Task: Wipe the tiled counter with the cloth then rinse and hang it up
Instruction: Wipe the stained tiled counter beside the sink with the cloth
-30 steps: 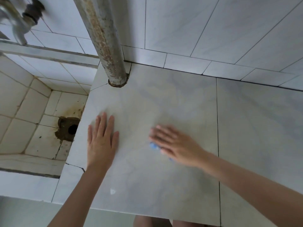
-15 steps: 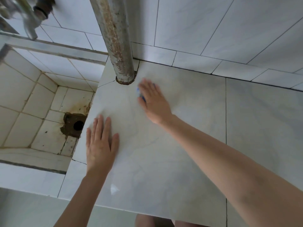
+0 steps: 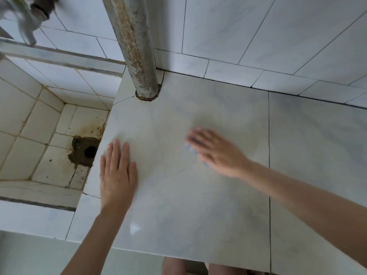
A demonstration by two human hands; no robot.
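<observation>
The tiled counter is pale marbled tile with dark grout lines. My left hand lies flat on it near its left edge, fingers straight and pointing away from me. My right hand is blurred with motion over the middle of the big tile, fingers stretched out, pressing down on a small blue cloth. Only bluish bits of the cloth show from under the fingers and palm.
A rusty vertical pipe goes through the counter at its back left corner. To the left lies a sunken tiled sink with a stained drain hole. A metal tap hangs at top left. Tiled wall behind.
My right hand with the cloth slid up to the pipe's base half a second ago, then came back toward me to the tile's middle. My left hand stayed put.
</observation>
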